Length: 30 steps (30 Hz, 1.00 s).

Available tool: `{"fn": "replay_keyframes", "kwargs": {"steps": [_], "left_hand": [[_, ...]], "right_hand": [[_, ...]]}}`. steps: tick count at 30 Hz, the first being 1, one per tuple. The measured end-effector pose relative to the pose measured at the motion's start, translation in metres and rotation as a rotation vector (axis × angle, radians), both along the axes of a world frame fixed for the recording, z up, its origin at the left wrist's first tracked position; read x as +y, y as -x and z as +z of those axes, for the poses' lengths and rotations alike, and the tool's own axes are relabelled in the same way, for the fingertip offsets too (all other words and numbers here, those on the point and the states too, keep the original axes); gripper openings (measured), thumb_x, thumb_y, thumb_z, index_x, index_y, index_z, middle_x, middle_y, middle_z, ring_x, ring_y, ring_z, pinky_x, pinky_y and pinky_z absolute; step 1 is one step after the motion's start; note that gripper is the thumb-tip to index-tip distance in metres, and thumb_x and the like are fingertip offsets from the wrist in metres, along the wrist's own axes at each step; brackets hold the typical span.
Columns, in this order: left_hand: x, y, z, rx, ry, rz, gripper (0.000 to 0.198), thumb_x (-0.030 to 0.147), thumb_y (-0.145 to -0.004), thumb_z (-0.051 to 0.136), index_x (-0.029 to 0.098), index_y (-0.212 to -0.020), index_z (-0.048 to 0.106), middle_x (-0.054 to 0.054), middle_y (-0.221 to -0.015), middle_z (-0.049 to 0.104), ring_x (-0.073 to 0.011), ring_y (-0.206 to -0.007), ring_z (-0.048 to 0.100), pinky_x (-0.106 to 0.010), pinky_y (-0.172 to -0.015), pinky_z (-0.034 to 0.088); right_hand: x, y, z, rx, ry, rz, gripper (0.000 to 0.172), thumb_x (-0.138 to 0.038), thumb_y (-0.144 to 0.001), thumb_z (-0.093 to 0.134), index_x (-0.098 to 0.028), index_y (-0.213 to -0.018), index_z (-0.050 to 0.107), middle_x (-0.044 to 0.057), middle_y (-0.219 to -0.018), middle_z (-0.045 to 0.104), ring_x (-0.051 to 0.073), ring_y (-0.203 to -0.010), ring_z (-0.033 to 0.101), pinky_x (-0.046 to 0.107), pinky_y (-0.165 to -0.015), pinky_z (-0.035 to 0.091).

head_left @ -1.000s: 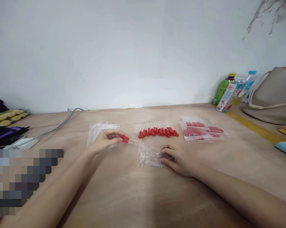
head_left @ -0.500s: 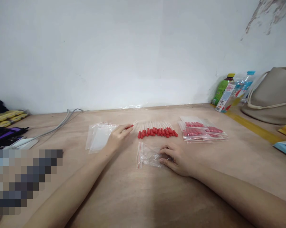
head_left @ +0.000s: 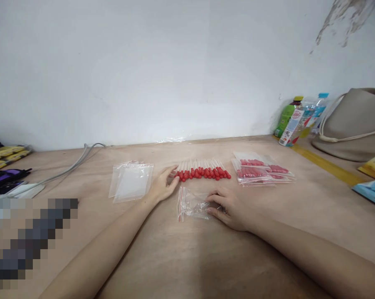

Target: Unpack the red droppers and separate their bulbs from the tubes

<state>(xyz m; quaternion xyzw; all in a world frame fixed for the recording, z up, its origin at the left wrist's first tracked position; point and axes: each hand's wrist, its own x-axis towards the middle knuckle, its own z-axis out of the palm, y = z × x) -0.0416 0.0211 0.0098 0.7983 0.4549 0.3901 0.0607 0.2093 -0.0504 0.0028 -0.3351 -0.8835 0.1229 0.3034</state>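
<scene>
My left hand [head_left: 165,183] is at the left end of a row of red-tipped sticks [head_left: 203,172], its thumb and fingers closed around the leftmost stick's red tip. The sticks lie side by side, red ends toward me and pale shafts pointing away. In front of the row lies a clear zip bag [head_left: 192,205], flat, its red-lined seal to the left. My right hand [head_left: 226,207] grips the bag's right end with curled fingers, which hide part of it. Left of my left hand are several overlapping empty zip bags [head_left: 133,182].
Filled zip bags [head_left: 256,172] with red-tipped sticks are stacked to the right of the row. Farther right stand bottles [head_left: 289,120] and a grey-brown bag [head_left: 352,124] with a cord. A grey cable [head_left: 72,166] and dark and yellow packets [head_left: 6,155] lie at left.
My left hand has moved right and slightly down, bringing a red-tipped stick against the row's left end. My right hand stays on the zip bag. The whole view has shifted slightly.
</scene>
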Motion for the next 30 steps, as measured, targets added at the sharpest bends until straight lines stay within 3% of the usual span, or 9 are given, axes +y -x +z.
{"fn": "replay_keyframes", "kwargs": {"steps": [8, 13, 17, 22, 26, 30], "left_hand": [[0.001, -0.001, -0.002, -0.095, 0.167, 0.035, 0.031, 0.030, -0.078, 0.051, 0.015, -0.104, 0.054, -0.008, -0.099, 0.060, -0.0166, -0.087, 0.059, -0.032, -0.079, 0.049], [-0.008, 0.000, 0.002, -0.070, -0.009, 0.076, 0.022, 0.030, -0.082, 0.046, 0.016, -0.095, 0.058, -0.006, -0.095, 0.061, -0.0174, -0.089, 0.056, -0.033, -0.081, 0.046], [-0.039, 0.001, 0.004, -0.055, -0.080, 0.004, 0.024, 0.025, -0.087, 0.037, 0.017, -0.098, 0.057, -0.006, -0.100, 0.059, -0.0175, -0.099, 0.052, -0.034, -0.089, 0.041], [-0.080, 0.002, 0.008, 0.312, 0.031, -0.294, 0.042, 0.027, -0.089, 0.035, 0.021, -0.130, 0.034, -0.005, -0.136, 0.037, -0.0198, -0.128, 0.026, -0.038, -0.106, 0.025], [-0.083, 0.003, 0.009, 0.591, 0.170, -0.311, 0.051, 0.036, -0.090, 0.031, 0.027, -0.137, 0.016, -0.002, -0.144, 0.019, -0.0198, -0.133, 0.013, -0.042, -0.108, 0.015], [-0.078, 0.007, 0.011, 0.690, 0.248, -0.332, 0.054, 0.040, -0.091, 0.027, 0.028, -0.138, 0.005, -0.001, -0.145, 0.012, -0.0187, -0.133, 0.009, -0.045, -0.109, 0.006]], "right_hand": [[0.000, -0.001, -0.001, -0.005, 0.008, -0.002, 0.020, -0.027, -0.080, 0.052, -0.019, -0.098, 0.058, 0.007, -0.092, 0.057, 0.017, -0.086, 0.052, 0.031, -0.077, 0.043], [0.000, -0.002, 0.000, -0.023, 0.013, 0.013, 0.022, -0.027, -0.081, 0.051, -0.020, -0.101, 0.058, 0.007, -0.095, 0.056, 0.017, -0.088, 0.052, 0.031, -0.079, 0.044], [-0.001, -0.002, 0.001, -0.039, -0.007, 0.019, 0.023, -0.027, -0.081, 0.051, -0.020, -0.103, 0.057, 0.007, -0.097, 0.056, 0.018, -0.090, 0.052, 0.032, -0.080, 0.044], [-0.001, -0.002, 0.002, -0.081, 0.006, 0.023, 0.030, -0.031, -0.082, 0.049, -0.019, -0.109, 0.055, 0.009, -0.105, 0.056, 0.018, -0.096, 0.052, 0.031, -0.084, 0.043], [0.003, -0.008, 0.004, -0.185, 0.012, 0.032, 0.045, -0.042, -0.083, 0.046, -0.019, -0.121, 0.047, 0.011, -0.120, 0.050, 0.020, -0.107, 0.048, 0.035, -0.091, 0.040], [0.009, -0.019, 0.006, -0.332, 0.015, 0.046, 0.057, -0.053, -0.082, 0.041, -0.023, -0.131, 0.037, 0.009, -0.132, 0.041, 0.024, -0.118, 0.039, 0.042, -0.098, 0.032]]}}
